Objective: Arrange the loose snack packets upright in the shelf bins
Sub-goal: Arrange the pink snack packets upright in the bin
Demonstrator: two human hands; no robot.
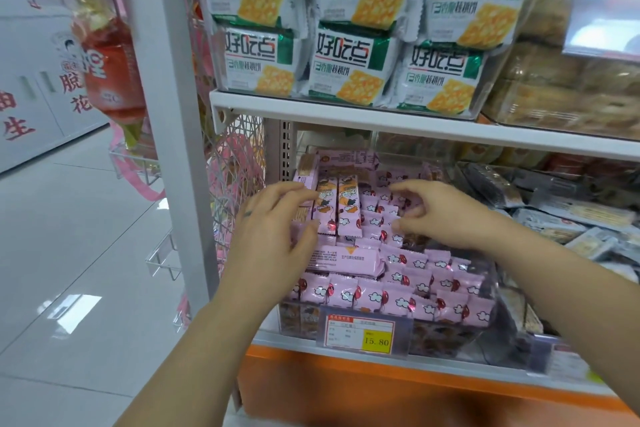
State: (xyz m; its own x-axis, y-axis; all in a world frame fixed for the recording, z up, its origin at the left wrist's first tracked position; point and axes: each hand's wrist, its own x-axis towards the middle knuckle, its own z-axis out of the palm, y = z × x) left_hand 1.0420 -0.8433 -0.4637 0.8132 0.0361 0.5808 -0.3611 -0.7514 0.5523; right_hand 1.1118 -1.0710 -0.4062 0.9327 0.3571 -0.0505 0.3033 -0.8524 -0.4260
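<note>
A clear shelf bin (450,333) holds several pink snack packets. Two long pink bars (337,208) stand upright near the bin's back left, and another long pink bar (346,258) lies flat in the middle. Small pink packets (398,295) fill the front rows on edge. My left hand (273,239) reaches into the left side, its fingertips touching the upright bars. My right hand (440,211) hovers over the small packets at the centre, fingers loosely curled; whether it pinches a packet is unclear.
Green-and-white cracker bags (353,62) fill the shelf above. To the right a neighbouring bin holds grey-blue packets (554,215). A yellow price tag (360,331) hangs on the bin's front. A white upright post (173,114) stands left, with tiled floor (69,253) beyond.
</note>
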